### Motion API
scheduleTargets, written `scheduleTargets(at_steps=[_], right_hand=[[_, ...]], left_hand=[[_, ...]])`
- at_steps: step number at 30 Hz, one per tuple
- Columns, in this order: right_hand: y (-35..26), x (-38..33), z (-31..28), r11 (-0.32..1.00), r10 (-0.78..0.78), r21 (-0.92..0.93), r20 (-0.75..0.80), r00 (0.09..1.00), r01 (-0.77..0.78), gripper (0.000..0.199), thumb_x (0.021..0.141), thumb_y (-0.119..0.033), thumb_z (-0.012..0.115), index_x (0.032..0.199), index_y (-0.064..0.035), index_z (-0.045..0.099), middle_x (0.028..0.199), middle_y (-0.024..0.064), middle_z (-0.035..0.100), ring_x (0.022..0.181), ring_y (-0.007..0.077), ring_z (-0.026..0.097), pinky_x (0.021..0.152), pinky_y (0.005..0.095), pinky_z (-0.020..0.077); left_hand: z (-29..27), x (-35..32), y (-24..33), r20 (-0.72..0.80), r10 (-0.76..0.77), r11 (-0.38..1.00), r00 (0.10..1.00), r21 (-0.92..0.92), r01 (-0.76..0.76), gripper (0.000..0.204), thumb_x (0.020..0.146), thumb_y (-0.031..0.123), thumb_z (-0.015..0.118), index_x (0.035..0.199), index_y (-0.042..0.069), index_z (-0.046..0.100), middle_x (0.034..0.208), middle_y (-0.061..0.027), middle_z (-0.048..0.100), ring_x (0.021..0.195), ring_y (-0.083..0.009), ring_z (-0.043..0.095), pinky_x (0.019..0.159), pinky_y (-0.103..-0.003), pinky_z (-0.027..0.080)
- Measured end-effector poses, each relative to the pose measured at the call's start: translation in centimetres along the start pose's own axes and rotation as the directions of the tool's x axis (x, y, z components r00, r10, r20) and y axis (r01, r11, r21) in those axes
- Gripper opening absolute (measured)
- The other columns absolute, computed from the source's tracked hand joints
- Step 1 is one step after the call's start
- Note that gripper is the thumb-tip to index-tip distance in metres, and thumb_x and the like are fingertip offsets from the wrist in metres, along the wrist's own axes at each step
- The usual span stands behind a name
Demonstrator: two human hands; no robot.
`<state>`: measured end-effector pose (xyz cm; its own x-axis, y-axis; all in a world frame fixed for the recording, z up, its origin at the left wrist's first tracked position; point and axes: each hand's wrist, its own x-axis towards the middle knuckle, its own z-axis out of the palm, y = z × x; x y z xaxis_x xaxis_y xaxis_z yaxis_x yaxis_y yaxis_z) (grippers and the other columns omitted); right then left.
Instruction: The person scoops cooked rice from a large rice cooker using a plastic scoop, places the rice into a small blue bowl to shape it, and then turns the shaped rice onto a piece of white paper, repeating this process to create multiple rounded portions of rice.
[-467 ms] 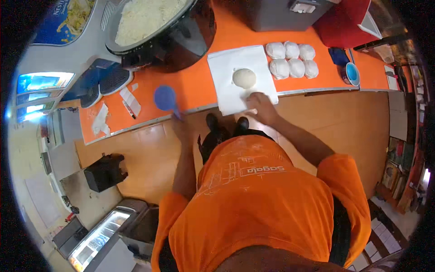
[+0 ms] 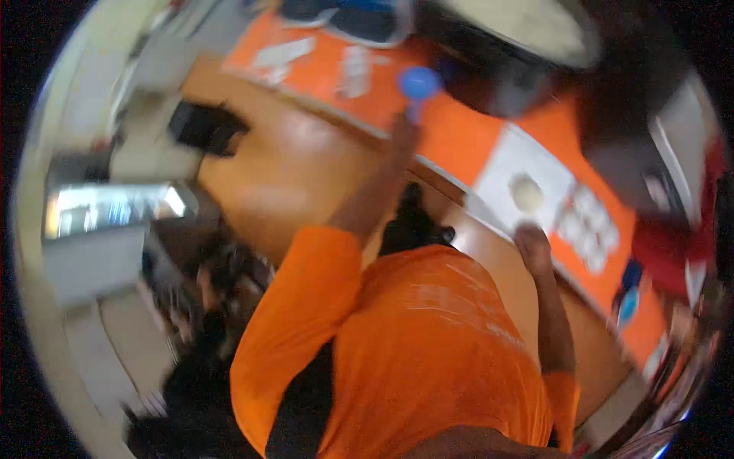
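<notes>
My left hand (image 2: pixel 407 128) is closed round the handle of a blue scoop (image 2: pixel 420 83), held over the near side of the orange counter. Beyond it stands a large dark cooker (image 2: pixel 497 84) filled with white rice (image 2: pixel 531 27). To the right, a sheet of white paper (image 2: pixel 491 187) lies on the counter, its near corner over the edge. On it sits a round mound of rice (image 2: pixel 526 193). My right hand (image 2: pixel 532 241) is at the paper's near edge, just short of the mound; blur hides its fingers. Several white wrapped bundles (image 2: pixel 587 228) lie right of the paper.
The orange counter (image 2: pixel 459 134) runs across in front of me. Paper strips (image 2: pixel 354 70) lie on its left part. A blue cup (image 2: pixel 628 306) stands at the right, near a grey box (image 2: pixel 650 176). A black bin-like object (image 2: pixel 205 127) is on the left.
My view has swung left, so the counter now slants down to the right and everything is blurred. The scoop stays in my left hand; my right hand stays by the paper.
</notes>
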<state>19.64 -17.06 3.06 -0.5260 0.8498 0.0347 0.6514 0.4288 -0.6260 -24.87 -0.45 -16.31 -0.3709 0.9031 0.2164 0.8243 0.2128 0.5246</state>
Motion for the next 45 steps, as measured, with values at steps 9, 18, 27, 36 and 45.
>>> scheduleTargets(at_steps=[9,18,27,36,45], right_hand=[[2.6,-2.0,-0.4,0.931,0.362,0.057,-0.008,0.932,-0.361,0.016,0.098,-0.016,0.048,0.103,-0.0020,0.054,0.090,0.0193,0.062,0.083,0.0338,0.062,0.073,0.0375,0.0479],[4.9,-3.3,0.9,0.981,0.189,0.072,-0.199,0.962,-0.177,0.019,0.091,-0.019,0.063,0.102,-0.0045,0.063,0.095,0.0158,0.067,0.088,0.0342,0.064,0.079,0.0414,0.0518],[2.3,-5.5,-0.8,0.995,0.084,-0.038,-0.198,0.977,-0.093,0.010,0.085,-0.012,0.070,0.090,-0.0034,0.070,0.093,0.0130,0.069,0.089,0.0307,0.065,0.079,0.0393,0.0527],[5.1,-3.9,-1.3,0.570,0.682,0.708,-0.124,0.721,-0.417,0.021,0.096,-0.022,0.062,0.095,-0.0029,0.070,0.079,-0.0003,0.063,0.068,0.0102,0.056,0.063,0.0264,0.0460],[7.9,-2.2,1.1,0.228,0.802,0.929,-0.010,0.597,-0.291,0.019,0.095,-0.024,0.063,0.097,-0.0053,0.067,0.069,-0.0070,0.052,0.057,0.0035,0.042,0.051,0.0221,0.0360]], left_hand=[[-13.1,-13.6,21.2,0.156,0.769,0.594,0.620,-0.531,-0.604,0.070,0.082,0.037,0.071,0.139,0.008,0.043,0.142,-0.0176,0.042,0.131,-0.0358,0.042,0.108,-0.051,0.033],[-7.9,-13.8,24.2,0.538,0.796,0.511,0.279,-0.349,-0.785,0.015,0.082,0.019,0.060,0.090,0.009,0.068,0.093,-0.0106,0.067,0.094,-0.0291,0.064,0.087,-0.043,0.049],[-7.0,-12.2,19.7,0.330,0.941,0.268,0.080,-0.577,-0.772,0.007,0.076,0.014,0.069,0.076,0.010,0.063,0.091,-0.0067,0.065,0.094,-0.0255,0.062,0.081,-0.038,0.052],[-10.5,-9.4,23.5,0.787,0.395,0.847,0.474,-0.511,0.143,0.033,0.092,0.030,0.067,0.104,-0.001,0.067,0.087,-0.0105,0.070,0.078,-0.0165,0.064,0.073,-0.032,0.050],[-5.0,-9.1,22.9,0.765,0.284,0.853,0.578,-0.477,0.213,0.037,0.093,0.034,0.064,0.092,-0.003,0.066,0.077,-0.0077,0.063,0.073,-0.0155,0.057,0.069,-0.033,0.046]])
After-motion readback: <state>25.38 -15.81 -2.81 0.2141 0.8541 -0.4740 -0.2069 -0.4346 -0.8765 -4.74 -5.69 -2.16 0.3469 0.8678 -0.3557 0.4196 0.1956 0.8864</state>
